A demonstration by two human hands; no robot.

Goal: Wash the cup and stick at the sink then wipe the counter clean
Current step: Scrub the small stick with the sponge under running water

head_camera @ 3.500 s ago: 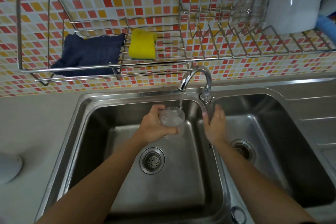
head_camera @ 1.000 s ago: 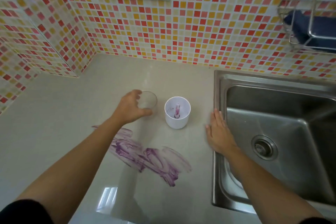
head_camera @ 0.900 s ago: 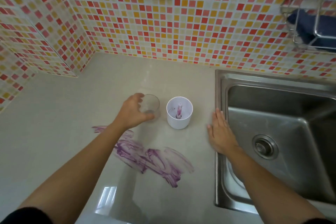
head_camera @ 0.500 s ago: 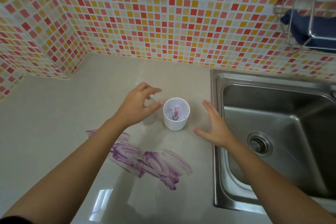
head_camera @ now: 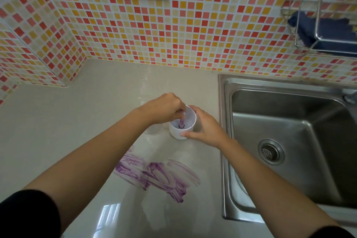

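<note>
The right hand point(head_camera: 204, 127) grips the white cup point(head_camera: 178, 134) from 3 o'clock, seemingly steadying it while the left hand point(head_camera: 166, 111), from 10 o'clock, pinches the stick point(head_camera: 182, 121) standing inside.

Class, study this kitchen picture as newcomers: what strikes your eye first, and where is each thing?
The purple smear streaked across the pale counter, near the front, stands out most. Just behind it, the left hand pinches a purple-stained stick standing in a white cup, which the right hand holds, beside the steel sink on the right. Behind all are loud red, orange and yellow tiles.
</note>
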